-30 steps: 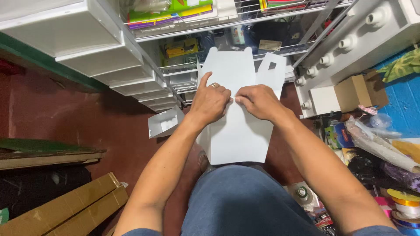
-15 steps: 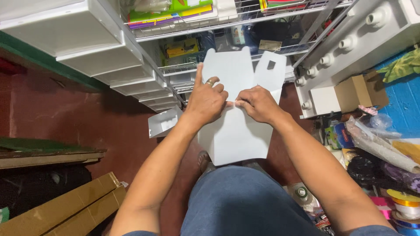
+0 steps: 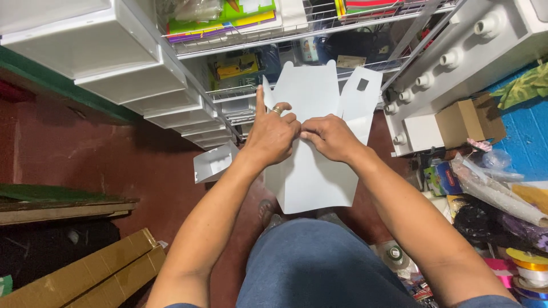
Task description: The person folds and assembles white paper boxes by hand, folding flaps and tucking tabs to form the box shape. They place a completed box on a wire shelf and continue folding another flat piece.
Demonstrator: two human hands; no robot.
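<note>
Holding one flat white cardboard box blank with two hands above the lap.

Both the left hand and the right hand pinch the blank near its middle, fingers closed on the card, the left index finger pointing up. One small folded white box lies on the red floor to the left. Two wire shelves hold coloured paper ahead, and one brown carton sits at the right.
</note>
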